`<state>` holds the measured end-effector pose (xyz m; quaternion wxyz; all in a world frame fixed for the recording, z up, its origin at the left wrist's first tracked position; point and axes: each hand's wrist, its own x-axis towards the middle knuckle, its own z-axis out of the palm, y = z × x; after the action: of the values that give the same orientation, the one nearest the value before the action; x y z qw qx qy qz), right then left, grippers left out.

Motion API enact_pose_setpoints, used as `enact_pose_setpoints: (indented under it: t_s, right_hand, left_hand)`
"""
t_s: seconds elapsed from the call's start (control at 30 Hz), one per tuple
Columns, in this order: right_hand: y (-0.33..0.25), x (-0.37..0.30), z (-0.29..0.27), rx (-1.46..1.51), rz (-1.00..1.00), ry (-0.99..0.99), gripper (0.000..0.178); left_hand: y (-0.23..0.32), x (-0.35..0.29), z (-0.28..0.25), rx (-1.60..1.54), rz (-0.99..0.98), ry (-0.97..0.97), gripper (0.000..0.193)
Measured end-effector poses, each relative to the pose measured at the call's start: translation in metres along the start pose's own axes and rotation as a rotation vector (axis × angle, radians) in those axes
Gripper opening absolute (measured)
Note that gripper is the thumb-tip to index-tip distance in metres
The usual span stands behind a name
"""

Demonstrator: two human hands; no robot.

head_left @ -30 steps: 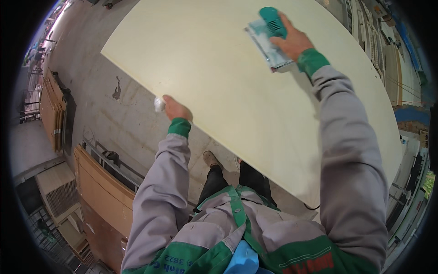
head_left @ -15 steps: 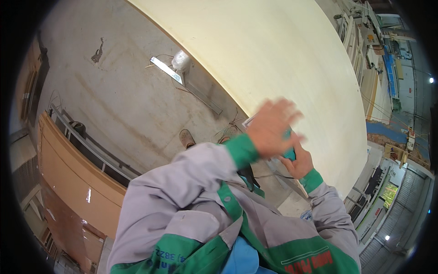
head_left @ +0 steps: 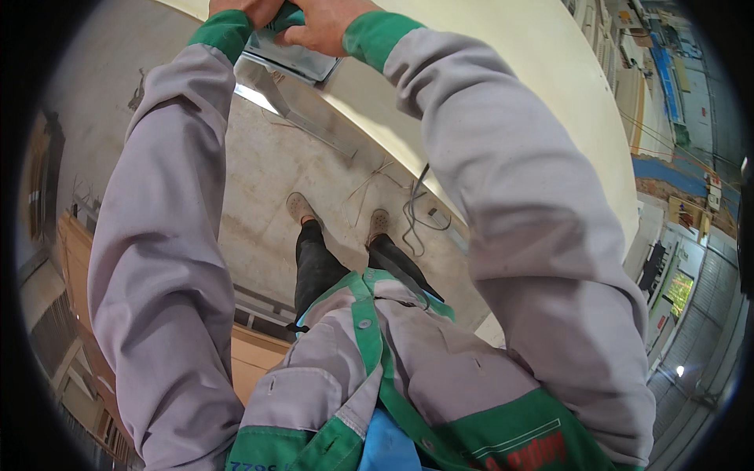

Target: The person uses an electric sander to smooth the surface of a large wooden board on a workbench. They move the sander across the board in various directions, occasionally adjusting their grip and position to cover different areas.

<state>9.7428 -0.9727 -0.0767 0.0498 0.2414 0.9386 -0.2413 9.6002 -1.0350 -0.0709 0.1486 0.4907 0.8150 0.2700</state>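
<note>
At the top edge of the head view, both my arms reach out over a large cream-coloured panel [head_left: 503, 47]. My left hand [head_left: 250, 9] and my right hand [head_left: 326, 23] are closed together around a teal hand-held sander [head_left: 289, 16]. Its flat rectangular base [head_left: 294, 56] shows below my fingers, at the panel's near left edge and partly overhanging it. The frame's upper border cuts off part of the left hand and the top of the tool.
Below the panel, a grey cable [head_left: 412, 216] loops on the concrete floor [head_left: 259, 180] near my shoes. A metal frame piece [head_left: 259, 98] lies under the panel's edge. Brown boards [head_left: 255, 357] stand behind at left. Stacked boards [head_left: 640, 118] lie at far right.
Both hands have moved far forward and left along the panel. The left hand, which was raised and blurred above the tool, now grips it with the right; the sander moved too.
</note>
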Motion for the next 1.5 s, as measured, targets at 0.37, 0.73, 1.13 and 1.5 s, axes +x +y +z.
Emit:
enact_pose_setpoints:
  t_s: [0.37,0.73,1.13,1.5]
  right_hand:
    - [0.108,-0.392,0.04,0.281,0.302,0.044,0.086]
    - [0.139,-0.657,0.08,0.316,0.456,0.17,0.077]
    - [0.071,-0.31,0.032,0.278,-0.004,0.033,0.061]
    - [-0.027,0.015,0.002,0.273,-0.125,0.047,0.073]
  left_hand:
    - [0.208,-0.208,0.173,-0.003,0.199,-0.22,0.07]
    - [0.339,-0.364,0.265,-0.533,0.727,-0.517,0.036]
    - [0.131,-0.209,0.12,-0.36,0.33,0.187,0.034]
    - [-0.076,0.009,-0.022,-0.292,0.297,0.208,0.028]
